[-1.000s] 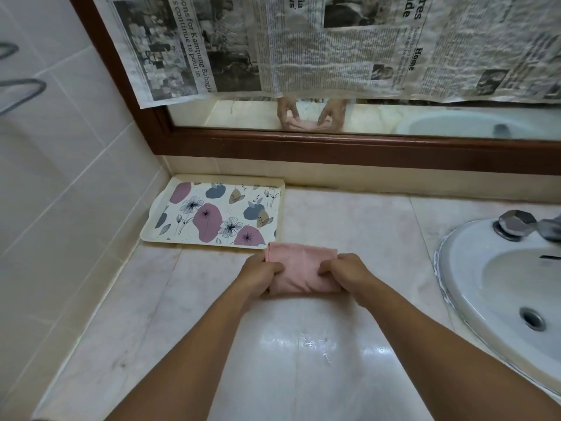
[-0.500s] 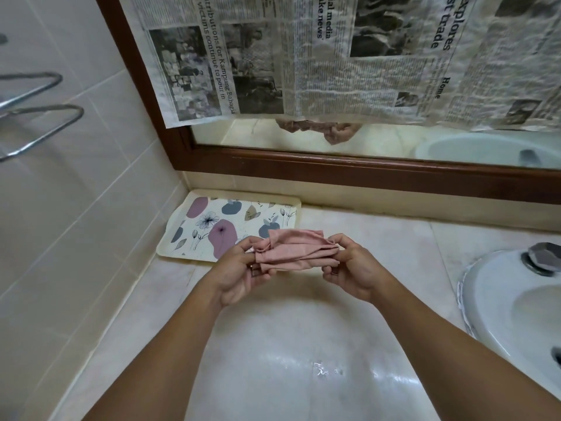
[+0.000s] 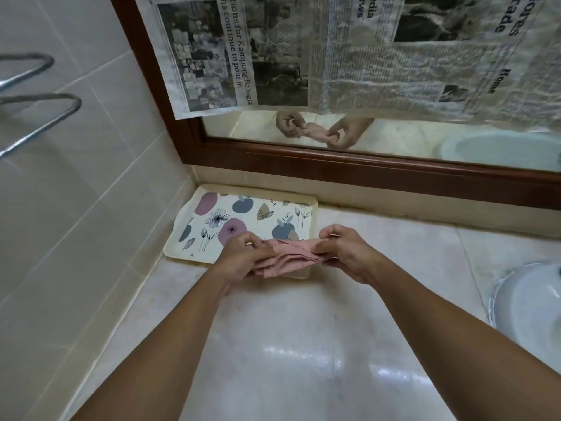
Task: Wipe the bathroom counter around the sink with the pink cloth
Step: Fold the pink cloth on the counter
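Note:
The pink cloth [image 3: 290, 259] is bunched into folds and held in the air between both hands, just above the near edge of the floral tray. My left hand [image 3: 243, 259] grips its left end. At the cloth's right end, my right hand [image 3: 346, 253] pinches it with the fingertips. The pale marble counter [image 3: 303, 344] lies below, glossy with light reflections. Only the left rim of the white sink [image 3: 522, 308] shows at the right edge.
A cream tray with a floral print [image 3: 243, 217] lies flat in the back left corner against the tiled wall. A wood-framed mirror [image 3: 364, 165] with newspaper taped over it stands behind the counter. Metal towel rails [image 3: 39, 113] stick out from the left wall.
Both hands lifted the cloth off the counter and carried it a little back over the tray's edge. The cloth went from flat and folded to bunched. The view swung left.

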